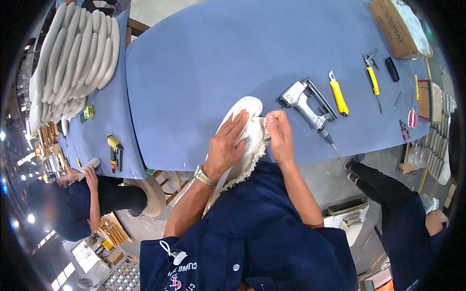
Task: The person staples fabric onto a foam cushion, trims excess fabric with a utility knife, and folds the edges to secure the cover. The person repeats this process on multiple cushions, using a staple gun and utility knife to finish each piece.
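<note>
A white padded piece (245, 107) covered in fuzzy cream fabric leans over the near edge of the blue table (218, 53) against my body. My left hand (225, 143), with a metal watch at the wrist, lies flat on the pad and presses the fabric down. My right hand (279, 133) pinches the frayed fabric edge (261, 133) at the pad's right side. A grey pneumatic staple gun (306, 104) lies on the table just right of my right hand.
Two yellow utility knives (338, 94) (373, 80), a black tool, red-handled scissors (411, 116) and a cardboard box (395, 26) lie at the right. Stacked white pads (77, 53) and a yellow tool (114, 150) sit on the left table. People work at both sides.
</note>
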A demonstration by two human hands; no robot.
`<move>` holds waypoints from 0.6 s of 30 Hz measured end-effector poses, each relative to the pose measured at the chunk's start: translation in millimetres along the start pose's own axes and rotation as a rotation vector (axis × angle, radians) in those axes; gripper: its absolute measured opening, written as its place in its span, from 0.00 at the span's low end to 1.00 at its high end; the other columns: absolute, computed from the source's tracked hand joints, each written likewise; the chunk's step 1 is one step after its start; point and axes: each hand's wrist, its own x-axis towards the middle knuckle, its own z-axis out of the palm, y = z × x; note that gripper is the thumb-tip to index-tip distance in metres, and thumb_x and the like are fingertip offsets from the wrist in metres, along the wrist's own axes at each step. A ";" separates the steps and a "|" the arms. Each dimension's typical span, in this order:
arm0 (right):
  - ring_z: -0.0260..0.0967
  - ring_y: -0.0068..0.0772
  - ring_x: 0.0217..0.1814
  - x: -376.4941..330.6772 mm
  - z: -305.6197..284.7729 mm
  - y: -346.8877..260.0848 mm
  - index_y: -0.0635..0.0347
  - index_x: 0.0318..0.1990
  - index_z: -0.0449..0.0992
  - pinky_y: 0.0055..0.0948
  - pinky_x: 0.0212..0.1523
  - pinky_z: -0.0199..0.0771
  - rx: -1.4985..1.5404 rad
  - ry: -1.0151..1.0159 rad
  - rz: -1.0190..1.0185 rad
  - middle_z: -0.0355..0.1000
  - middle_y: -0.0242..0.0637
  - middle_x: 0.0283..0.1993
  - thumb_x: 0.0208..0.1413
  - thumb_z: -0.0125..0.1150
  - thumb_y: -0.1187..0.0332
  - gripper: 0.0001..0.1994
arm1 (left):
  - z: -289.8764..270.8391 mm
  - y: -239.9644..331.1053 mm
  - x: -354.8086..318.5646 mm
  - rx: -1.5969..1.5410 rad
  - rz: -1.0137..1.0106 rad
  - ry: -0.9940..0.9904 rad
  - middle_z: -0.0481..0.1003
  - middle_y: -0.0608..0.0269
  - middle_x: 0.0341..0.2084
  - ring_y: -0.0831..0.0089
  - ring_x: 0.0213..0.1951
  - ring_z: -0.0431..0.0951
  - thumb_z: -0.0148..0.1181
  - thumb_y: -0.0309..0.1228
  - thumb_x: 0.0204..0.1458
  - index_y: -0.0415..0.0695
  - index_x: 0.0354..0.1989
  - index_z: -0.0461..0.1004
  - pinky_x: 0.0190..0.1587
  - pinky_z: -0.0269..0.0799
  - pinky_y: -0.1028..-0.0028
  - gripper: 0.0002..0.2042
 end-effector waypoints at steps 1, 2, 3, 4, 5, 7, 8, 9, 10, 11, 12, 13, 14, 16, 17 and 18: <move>0.58 0.21 0.32 4.2 4.4 -1.1 0.62 0.39 0.68 0.27 0.34 0.63 -0.040 0.024 -0.050 0.62 0.26 0.29 0.68 0.60 0.58 0.15 | 0.2 0.2 1.9 0.011 0.010 -0.001 0.71 0.51 0.65 0.50 0.66 0.70 0.63 0.17 0.44 0.42 0.66 0.70 0.69 0.66 0.58 0.34; 0.59 0.25 0.33 9.1 7.8 -3.0 0.60 0.38 0.66 0.31 0.35 0.65 -0.171 -0.007 0.009 0.63 0.32 0.29 0.66 0.62 0.56 0.17 | 0.0 -0.2 3.2 0.023 0.021 0.002 0.71 0.52 0.65 0.50 0.66 0.71 0.64 0.17 0.44 0.42 0.66 0.70 0.69 0.67 0.59 0.34; 0.59 0.25 0.33 10.2 12.4 -5.8 0.60 0.38 0.65 0.32 0.35 0.65 -0.235 0.006 0.036 0.63 0.33 0.29 0.66 0.63 0.57 0.17 | 0.6 -0.7 2.1 0.022 0.022 0.008 0.72 0.53 0.64 0.50 0.66 0.71 0.64 0.17 0.44 0.43 0.65 0.71 0.68 0.67 0.58 0.33; 0.58 0.26 0.33 10.3 17.5 -9.8 0.60 0.37 0.64 0.32 0.35 0.65 -0.299 0.019 0.063 0.62 0.33 0.29 0.66 0.63 0.57 0.17 | 1.3 -0.9 0.5 0.020 0.024 0.014 0.72 0.54 0.64 0.50 0.66 0.71 0.64 0.18 0.45 0.43 0.65 0.71 0.68 0.68 0.58 0.33; 0.58 0.26 0.33 10.8 20.9 -12.6 0.60 0.37 0.63 0.33 0.35 0.65 -0.358 0.029 0.086 0.62 0.34 0.29 0.66 0.63 0.57 0.18 | 1.2 -1.4 -0.2 0.024 0.026 0.023 0.72 0.54 0.64 0.51 0.66 0.71 0.64 0.18 0.45 0.44 0.65 0.71 0.67 0.68 0.58 0.33; 0.58 0.26 0.34 8.1 20.3 -3.3 0.59 0.37 0.63 0.32 0.37 0.65 -0.238 0.032 0.064 0.61 0.34 0.30 0.66 0.63 0.58 0.17 | 1.6 -1.9 0.4 0.018 0.027 0.005 0.69 0.53 0.67 0.51 0.68 0.67 0.64 0.18 0.45 0.44 0.65 0.72 0.68 0.66 0.56 0.32; 0.58 0.26 0.35 5.9 20.2 3.8 0.59 0.37 0.63 0.32 0.38 0.65 -0.175 0.035 0.056 0.61 0.33 0.30 0.66 0.63 0.59 0.17 | 1.1 -1.0 1.3 0.017 0.028 -0.007 0.68 0.52 0.68 0.51 0.70 0.65 0.64 0.19 0.45 0.45 0.64 0.72 0.69 0.65 0.56 0.32; 0.58 0.26 0.36 4.7 20.8 10.2 0.59 0.37 0.63 0.31 0.39 0.65 -0.148 0.040 0.027 0.61 0.33 0.31 0.66 0.62 0.59 0.17 | 0.2 1.2 2.4 0.058 0.038 0.005 0.65 0.51 0.69 0.51 0.71 0.63 0.63 0.18 0.45 0.44 0.65 0.71 0.70 0.63 0.54 0.33; 0.57 0.26 0.37 4.0 21.7 16.7 0.59 0.37 0.63 0.31 0.40 0.65 -0.121 0.047 -0.001 0.60 0.33 0.32 0.66 0.62 0.60 0.16 | -1.2 4.8 4.2 0.098 0.050 0.016 0.63 0.49 0.71 0.51 0.72 0.60 0.63 0.18 0.44 0.44 0.66 0.70 0.71 0.61 0.53 0.34; 0.57 0.26 0.38 4.2 23.3 18.9 0.59 0.37 0.62 0.30 0.41 0.65 -0.091 0.054 -0.031 0.60 0.32 0.33 0.66 0.62 0.61 0.16 | -2.3 6.4 6.1 0.142 0.064 0.027 0.61 0.48 0.72 0.51 0.74 0.58 0.62 0.18 0.44 0.44 0.67 0.69 0.71 0.59 0.52 0.35; 0.57 0.25 0.39 4.0 23.0 20.4 0.59 0.37 0.63 0.30 0.42 0.65 -0.076 0.042 -0.036 0.60 0.32 0.34 0.66 0.62 0.61 0.15 | -1.5 6.2 7.2 0.113 0.060 0.035 0.59 0.47 0.73 0.51 0.74 0.56 0.61 0.18 0.44 0.44 0.68 0.67 0.72 0.58 0.52 0.36; 0.57 0.25 0.40 3.7 22.5 21.4 0.59 0.37 0.63 0.29 0.43 0.64 -0.061 0.030 -0.042 0.60 0.32 0.35 0.67 0.62 0.61 0.15 | -0.5 6.2 8.6 0.084 0.055 0.043 0.57 0.46 0.73 0.51 0.75 0.54 0.61 0.17 0.44 0.43 0.69 0.65 0.72 0.56 0.51 0.37; 0.56 0.25 0.41 3.3 22.8 22.3 0.59 0.38 0.63 0.29 0.44 0.64 -0.043 0.019 -0.047 0.59 0.32 0.36 0.67 0.61 0.62 0.15 | -0.7 6.2 10.1 0.058 0.051 0.049 0.55 0.45 0.74 0.51 0.76 0.53 0.60 0.17 0.43 0.43 0.71 0.63 0.73 0.54 0.50 0.39; 0.56 0.24 0.41 3.8 22.2 25.8 0.59 0.38 0.63 0.28 0.45 0.64 -0.049 0.021 -0.072 0.60 0.31 0.36 0.66 0.61 0.63 0.14 | -4.9 7.5 15.9 0.067 0.065 -0.064 0.57 0.45 0.73 0.50 0.75 0.54 0.59 0.16 0.43 0.43 0.72 0.60 0.73 0.56 0.52 0.41; 0.56 0.24 0.41 4.1 22.1 27.4 0.59 0.38 0.63 0.28 0.45 0.64 -0.050 0.024 -0.080 0.60 0.31 0.36 0.66 0.61 0.63 0.13 | -6.8 8.1 18.3 0.071 0.069 -0.126 0.58 0.45 0.73 0.50 0.75 0.55 0.59 0.16 0.43 0.42 0.73 0.58 0.73 0.56 0.53 0.42; 0.57 0.24 0.41 4.1 21.9 28.6 0.59 0.38 0.63 0.28 0.45 0.64 -0.031 0.024 -0.085 0.60 0.31 0.36 0.66 0.62 0.64 0.13 | -5.7 6.3 18.1 0.053 0.074 -0.126 0.59 0.45 0.73 0.50 0.74 0.56 0.59 0.16 0.43 0.42 0.73 0.58 0.73 0.58 0.54 0.42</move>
